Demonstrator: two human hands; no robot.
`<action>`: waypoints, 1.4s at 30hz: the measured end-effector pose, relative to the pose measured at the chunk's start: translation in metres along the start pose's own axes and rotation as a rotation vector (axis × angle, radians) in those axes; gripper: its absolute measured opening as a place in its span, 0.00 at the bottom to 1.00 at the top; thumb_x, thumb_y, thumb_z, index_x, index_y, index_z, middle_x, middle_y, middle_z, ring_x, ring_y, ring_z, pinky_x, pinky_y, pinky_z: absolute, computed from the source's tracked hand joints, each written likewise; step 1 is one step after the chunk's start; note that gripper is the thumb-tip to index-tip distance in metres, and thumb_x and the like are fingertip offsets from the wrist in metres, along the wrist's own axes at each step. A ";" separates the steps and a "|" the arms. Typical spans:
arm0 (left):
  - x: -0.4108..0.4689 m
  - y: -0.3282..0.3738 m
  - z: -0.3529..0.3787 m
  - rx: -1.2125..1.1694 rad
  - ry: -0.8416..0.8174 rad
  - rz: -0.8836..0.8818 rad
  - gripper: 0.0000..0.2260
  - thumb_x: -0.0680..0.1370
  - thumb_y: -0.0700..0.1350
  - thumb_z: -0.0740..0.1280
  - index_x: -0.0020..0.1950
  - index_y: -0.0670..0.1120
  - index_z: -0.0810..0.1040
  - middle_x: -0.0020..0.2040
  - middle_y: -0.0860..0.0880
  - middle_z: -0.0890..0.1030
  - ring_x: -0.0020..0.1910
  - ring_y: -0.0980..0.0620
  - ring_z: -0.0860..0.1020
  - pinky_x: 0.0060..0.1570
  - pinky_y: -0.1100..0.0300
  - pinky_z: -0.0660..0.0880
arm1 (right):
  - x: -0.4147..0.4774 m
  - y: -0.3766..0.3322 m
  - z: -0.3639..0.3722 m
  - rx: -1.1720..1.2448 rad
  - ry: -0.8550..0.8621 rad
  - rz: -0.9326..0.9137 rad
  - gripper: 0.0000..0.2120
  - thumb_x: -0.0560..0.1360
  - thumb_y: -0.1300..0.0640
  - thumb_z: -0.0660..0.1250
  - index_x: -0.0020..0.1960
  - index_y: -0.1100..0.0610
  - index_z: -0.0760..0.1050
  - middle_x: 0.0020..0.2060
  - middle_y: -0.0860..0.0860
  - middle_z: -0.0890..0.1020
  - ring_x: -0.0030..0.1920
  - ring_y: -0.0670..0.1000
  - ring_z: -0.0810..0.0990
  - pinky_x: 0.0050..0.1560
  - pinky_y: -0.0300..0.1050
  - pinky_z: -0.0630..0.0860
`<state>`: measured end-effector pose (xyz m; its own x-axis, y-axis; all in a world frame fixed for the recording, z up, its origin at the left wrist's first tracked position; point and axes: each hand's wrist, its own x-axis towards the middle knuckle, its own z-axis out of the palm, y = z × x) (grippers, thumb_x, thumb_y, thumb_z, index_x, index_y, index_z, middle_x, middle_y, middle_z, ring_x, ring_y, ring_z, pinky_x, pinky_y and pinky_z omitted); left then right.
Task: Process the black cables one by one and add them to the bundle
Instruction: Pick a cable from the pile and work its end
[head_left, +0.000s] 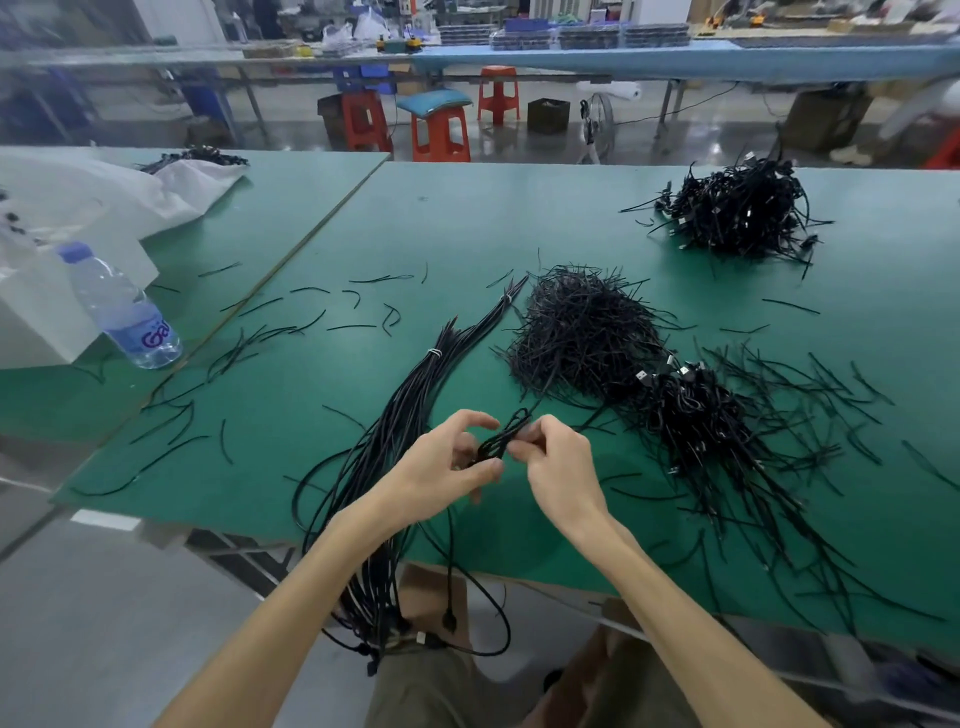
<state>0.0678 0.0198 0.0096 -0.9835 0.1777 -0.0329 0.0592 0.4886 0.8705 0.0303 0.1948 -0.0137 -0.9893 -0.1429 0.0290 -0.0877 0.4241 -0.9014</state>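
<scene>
A small coiled black cable (503, 436) hangs between my two hands above the green table's near edge. My left hand (451, 467) pinches its lower part with thumb and fingers curled. My right hand (558, 462) pinches the coil's right side. A long bundle of straightened black cables (415, 395), tied with white bands, lies diagonally to the left of my hands and droops over the table's edge. A heap of coiled cables with USB plugs (696, 410) lies to the right. A mound of black twist ties (582, 327) sits behind my hands.
Another cable heap (737, 213) rests at the far right of the green table (467, 218). A water bottle (122, 306) and white bags (78, 208) stand at the left. Loose black ties are scattered across the surface. Red stools (441, 132) and benches stand beyond.
</scene>
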 end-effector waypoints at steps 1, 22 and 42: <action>-0.004 0.005 0.000 -0.056 -0.030 0.003 0.21 0.80 0.44 0.71 0.71 0.48 0.69 0.41 0.43 0.84 0.37 0.47 0.84 0.46 0.59 0.79 | -0.001 0.001 -0.003 -0.017 -0.015 -0.012 0.08 0.78 0.62 0.69 0.43 0.51 0.76 0.42 0.46 0.82 0.46 0.45 0.80 0.48 0.45 0.75; 0.003 0.045 -0.002 0.731 0.155 -0.026 0.33 0.79 0.71 0.46 0.32 0.49 0.75 0.32 0.53 0.78 0.33 0.53 0.77 0.36 0.55 0.73 | -0.018 -0.020 -0.017 0.002 -0.088 -0.248 0.16 0.75 0.77 0.56 0.42 0.57 0.72 0.45 0.52 0.81 0.47 0.42 0.84 0.49 0.39 0.81; -0.009 0.042 -0.006 -0.194 0.023 0.009 0.18 0.86 0.38 0.58 0.75 0.52 0.67 0.40 0.45 0.85 0.31 0.48 0.79 0.33 0.57 0.75 | -0.024 -0.034 -0.026 -0.463 0.181 -0.613 0.12 0.70 0.77 0.71 0.42 0.62 0.76 0.39 0.53 0.78 0.37 0.54 0.81 0.31 0.52 0.79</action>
<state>0.0778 0.0336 0.0496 -0.9868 0.1609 -0.0159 0.0358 0.3130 0.9491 0.0537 0.2068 0.0275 -0.7489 -0.3409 0.5682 -0.6240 0.6514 -0.4316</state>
